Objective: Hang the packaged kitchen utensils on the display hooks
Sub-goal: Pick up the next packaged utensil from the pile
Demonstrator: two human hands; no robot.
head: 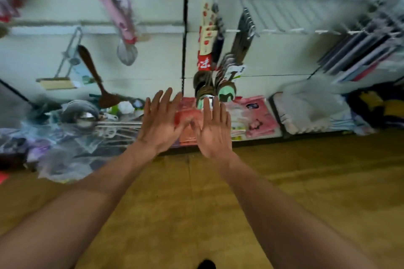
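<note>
Both hands, left hand (160, 121) and right hand (215, 130), are reaching empty with straight fingers, so should be aiming squarely for the hanging spoons (225, 85).

Packaged utensils (218, 57) are hanging centrally on the far wall (142, 72), a spatula (93, 72) hanging left of them. Flat packets (258, 116) are lying beneath them; bagged wares (65, 137) are lying left of those.
</note>
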